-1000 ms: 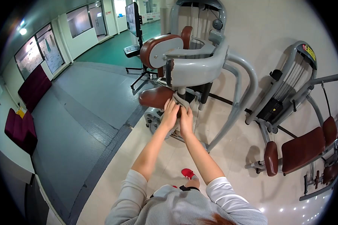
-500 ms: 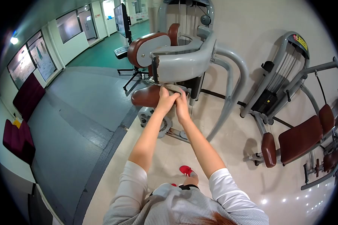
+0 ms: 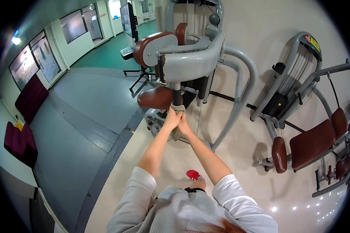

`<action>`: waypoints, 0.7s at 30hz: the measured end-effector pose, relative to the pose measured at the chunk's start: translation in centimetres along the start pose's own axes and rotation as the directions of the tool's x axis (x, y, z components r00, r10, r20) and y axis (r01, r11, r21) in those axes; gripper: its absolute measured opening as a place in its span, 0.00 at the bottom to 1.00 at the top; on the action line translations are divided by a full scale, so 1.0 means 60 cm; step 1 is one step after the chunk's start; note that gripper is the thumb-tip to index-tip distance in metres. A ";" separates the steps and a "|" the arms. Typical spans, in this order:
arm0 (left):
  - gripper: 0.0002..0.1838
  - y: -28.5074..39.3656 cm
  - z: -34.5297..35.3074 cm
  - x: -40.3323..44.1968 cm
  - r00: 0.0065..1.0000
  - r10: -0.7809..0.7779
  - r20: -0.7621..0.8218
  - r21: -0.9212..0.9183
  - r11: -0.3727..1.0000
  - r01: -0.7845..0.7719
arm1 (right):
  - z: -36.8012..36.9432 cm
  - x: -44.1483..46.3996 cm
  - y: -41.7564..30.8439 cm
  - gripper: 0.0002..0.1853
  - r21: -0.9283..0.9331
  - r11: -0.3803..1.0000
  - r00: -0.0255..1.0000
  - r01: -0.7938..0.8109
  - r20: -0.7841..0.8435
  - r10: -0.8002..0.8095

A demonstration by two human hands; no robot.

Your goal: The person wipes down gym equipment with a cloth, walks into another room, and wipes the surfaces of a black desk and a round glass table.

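While the cloth (image 3: 178, 107) sits wrapped around the lower part of the black handle (image 3: 176, 96), your left hand (image 3: 172, 118) and right hand (image 3: 184, 126) are clamped on it together, pressed side by side; a loose end of the cloth hangs below them; the handle drops from the grey machine arm (image 3: 192, 68), and its upper stretch, between that arm and your hands, shows bare of cloth; judging from this, the work on the handle is under way rather than finished, with both hands engaged on it; how much of its length you have covered, I cannot tell, since the surface beneath the cloth is hidden; the brown seat (image 3: 153, 97) lies just beyond, with neither hand on it.
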State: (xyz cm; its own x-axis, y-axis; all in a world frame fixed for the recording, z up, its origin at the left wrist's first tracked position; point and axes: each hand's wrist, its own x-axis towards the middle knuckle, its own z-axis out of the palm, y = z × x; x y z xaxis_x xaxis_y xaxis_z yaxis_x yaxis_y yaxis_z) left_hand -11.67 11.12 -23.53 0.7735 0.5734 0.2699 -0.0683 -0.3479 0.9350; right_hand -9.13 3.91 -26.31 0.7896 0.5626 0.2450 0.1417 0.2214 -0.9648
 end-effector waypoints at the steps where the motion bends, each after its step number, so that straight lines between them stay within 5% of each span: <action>1: 0.27 0.016 -0.011 0.004 0.998 0.046 0.046 -0.009 0.999 -0.046 | -0.001 0.004 -0.012 0.20 0.020 0.999 0.999 0.045 0.027 -0.046; 4: 0.25 0.079 -0.031 0.036 0.954 0.299 -0.021 0.034 0.954 -0.299 | 0.003 0.042 -0.066 0.19 0.073 0.976 0.979 0.203 -0.001 -0.203; 6: 0.23 0.151 -0.050 0.058 0.996 0.093 0.008 0.101 0.990 -0.093 | 0.005 0.081 -0.098 0.20 0.047 0.972 0.973 0.231 -0.036 -0.230; 8: 0.23 0.208 -0.064 0.058 0.992 -0.043 0.118 -0.107 0.993 0.056 | 0.008 0.091 -0.166 0.20 0.051 0.964 0.965 0.261 -0.010 -0.261; 10: 0.23 0.194 -0.057 0.049 0.993 -0.054 0.105 -0.062 0.996 0.061 | 0.000 0.081 -0.161 0.21 -0.024 0.980 0.980 0.199 -0.014 -0.200; 12: 0.22 0.147 -0.033 0.052 0.981 0.183 -0.066 -0.147 0.971 -0.191 | -0.005 0.076 -0.143 0.21 -0.099 0.984 0.988 0.147 -0.024 -0.150; 14: 0.24 0.144 -0.019 0.020 0.985 0.133 -0.112 -0.084 0.986 -0.143 | -0.006 0.063 -0.076 0.23 -0.155 0.955 0.965 0.252 -0.040 -0.261; 18: 0.29 0.049 0.000 -0.019 0.993 -0.118 0.030 -0.178 0.976 0.121 | -0.001 0.014 0.019 0.29 -0.327 0.937 0.986 0.125 -0.061 -0.153; 21: 0.29 0.009 0.008 -0.029 0.988 -0.146 0.044 -0.141 0.978 0.151 | -0.001 0.009 0.056 0.28 -0.199 0.967 0.987 0.158 -0.008 -0.162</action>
State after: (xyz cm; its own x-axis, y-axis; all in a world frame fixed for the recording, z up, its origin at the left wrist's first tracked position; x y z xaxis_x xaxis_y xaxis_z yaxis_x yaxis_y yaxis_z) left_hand -12.78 9.57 -23.59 0.8022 0.5849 0.1199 -0.0391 -0.1490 0.9881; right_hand -8.22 4.92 -29.45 0.7606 0.5131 0.3978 0.3806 0.1440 -0.9135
